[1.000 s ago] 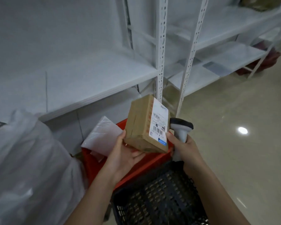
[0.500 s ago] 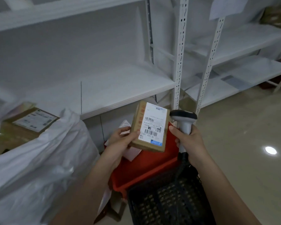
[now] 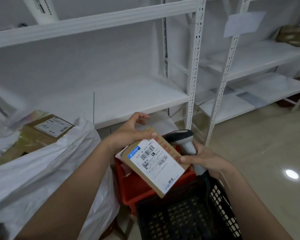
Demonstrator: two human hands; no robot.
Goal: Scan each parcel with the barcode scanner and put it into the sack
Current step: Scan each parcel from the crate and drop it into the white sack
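White shelving (image 3: 137,99) behind, I see my left hand (image 3: 130,134) gripping the parcel (image 3: 154,161) while my right hand (image 3: 206,161) clasps the scanner (image 3: 185,141).

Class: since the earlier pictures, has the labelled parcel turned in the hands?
Yes. The parcel has tipped from upright to label-up, now lying over the red crate.

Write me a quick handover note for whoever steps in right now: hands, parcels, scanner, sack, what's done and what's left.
Left hand: grips the top edge of the cardboard parcel, label facing up.
Right hand: holds the barcode scanner by its handle, thumb against the parcel's right edge.
The parcel is held above the red crate and black basket.
White sack stands at left, with a labelled box already in it.
Whether this parcel has been scanned cannot be told.
Left: scan if needed, drop it in the sack, then take the white mailer in the crate.
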